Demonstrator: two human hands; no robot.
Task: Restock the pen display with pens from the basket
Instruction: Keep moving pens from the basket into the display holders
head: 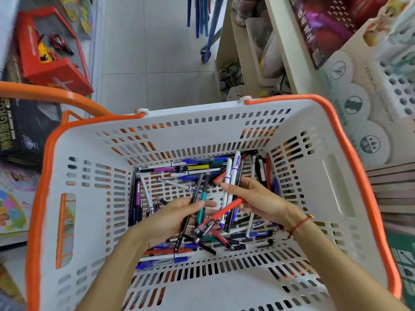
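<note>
Hands first: both are down inside the basket (74,167), gathering. Left hand (170,218) lies palm up, fingers curled round a dark pen and a teal pen (201,206), held near their middles so they stand as a bunch. Right hand (253,199) clasps several white markers (229,178) upright and pinches a red pen (224,211) angled toward the left hand; likely sorting by kind before carrying them over.

Basket: white slotted plastic, orange rim, fills the view. Loose pens (166,258) litter its floor, many left, so the task looks early.

Pen display (395,86): white perforated holder on the shelf at far right, well apart from both hands; nothing placed there yet, as far as I can tell
</note>
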